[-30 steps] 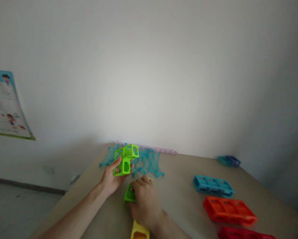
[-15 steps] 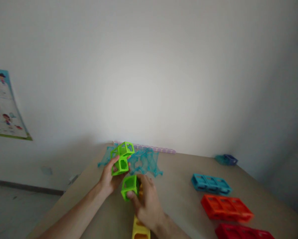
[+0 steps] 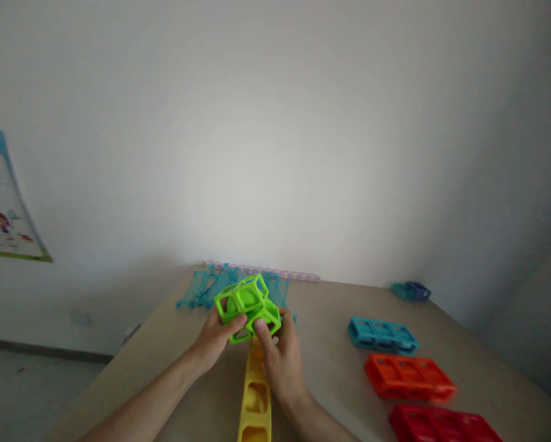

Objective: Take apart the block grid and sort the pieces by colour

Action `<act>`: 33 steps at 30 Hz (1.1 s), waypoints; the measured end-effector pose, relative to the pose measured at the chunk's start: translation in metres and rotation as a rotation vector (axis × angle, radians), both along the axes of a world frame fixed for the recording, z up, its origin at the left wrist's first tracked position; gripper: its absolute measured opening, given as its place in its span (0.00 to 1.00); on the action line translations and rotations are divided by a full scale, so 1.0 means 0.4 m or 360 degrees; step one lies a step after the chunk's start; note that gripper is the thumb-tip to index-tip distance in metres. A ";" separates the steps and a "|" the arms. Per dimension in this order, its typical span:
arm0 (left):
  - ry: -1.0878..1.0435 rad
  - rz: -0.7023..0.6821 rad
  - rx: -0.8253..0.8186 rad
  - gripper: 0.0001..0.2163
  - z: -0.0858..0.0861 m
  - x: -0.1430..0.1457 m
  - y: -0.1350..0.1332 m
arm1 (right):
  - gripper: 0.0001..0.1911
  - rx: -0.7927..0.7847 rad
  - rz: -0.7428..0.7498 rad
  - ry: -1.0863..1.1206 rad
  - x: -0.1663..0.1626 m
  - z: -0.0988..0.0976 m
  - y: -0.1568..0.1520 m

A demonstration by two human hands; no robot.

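Observation:
Bright green hollow cube blocks (image 3: 248,299) are held up over the table in both hands, brought together into one cluster. My left hand (image 3: 215,339) is closed on the left side of the cluster, its thumb across the lower front. The right-hand green cube (image 3: 270,314) is gripped by my right hand (image 3: 285,362), thumb in front and fingers around its right side. It touches the other green cubes; whether it is joined to them I cannot tell. Beneath the hands lies a yellow row of open-sided blocks (image 3: 256,399), its far end hidden behind the green cubes.
On the right of the table (image 3: 324,344) lie a blue block row (image 3: 383,336), an orange row (image 3: 408,377) and a red row (image 3: 441,425). Translucent blue netting (image 3: 199,291) and a patterned lilac strip (image 3: 298,275) lie near the wall. A dark blue block (image 3: 417,291) sits at the back right corner.
My right hand has moved up with its green cube, which now touches the cubes in my left hand. The left hand's cubes have shifted right and turned. The view has shifted slightly.

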State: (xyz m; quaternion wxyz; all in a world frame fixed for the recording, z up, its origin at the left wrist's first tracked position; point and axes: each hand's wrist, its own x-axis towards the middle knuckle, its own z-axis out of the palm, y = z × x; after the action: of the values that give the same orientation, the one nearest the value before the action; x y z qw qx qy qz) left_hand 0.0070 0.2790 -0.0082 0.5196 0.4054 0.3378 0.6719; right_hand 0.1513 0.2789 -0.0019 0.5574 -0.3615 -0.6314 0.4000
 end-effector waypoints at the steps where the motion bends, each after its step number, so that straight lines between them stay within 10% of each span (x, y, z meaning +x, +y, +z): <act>1: -0.0012 0.0003 0.0009 0.19 -0.002 -0.002 0.002 | 0.15 0.0006 -0.0016 -0.0033 0.001 0.000 -0.001; 22: -0.0028 0.0068 0.0079 0.17 0.024 -0.002 -0.005 | 0.15 0.0257 -0.0090 -0.0458 0.015 0.010 0.009; 27: 0.0025 0.0071 0.0047 0.20 0.020 -0.009 -0.007 | 0.37 0.0270 -0.0090 -0.0242 0.024 0.005 0.019; 33: 0.0179 0.0017 0.0034 0.22 -0.002 -0.018 -0.002 | 0.24 0.0131 0.0045 -0.0007 0.019 -0.009 0.032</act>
State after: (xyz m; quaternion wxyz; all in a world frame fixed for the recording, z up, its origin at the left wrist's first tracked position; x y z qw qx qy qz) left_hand -0.0002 0.2781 -0.0089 0.4920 0.4463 0.3614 0.6543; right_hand 0.1589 0.2918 -0.0055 0.5646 -0.3302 -0.6536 0.3808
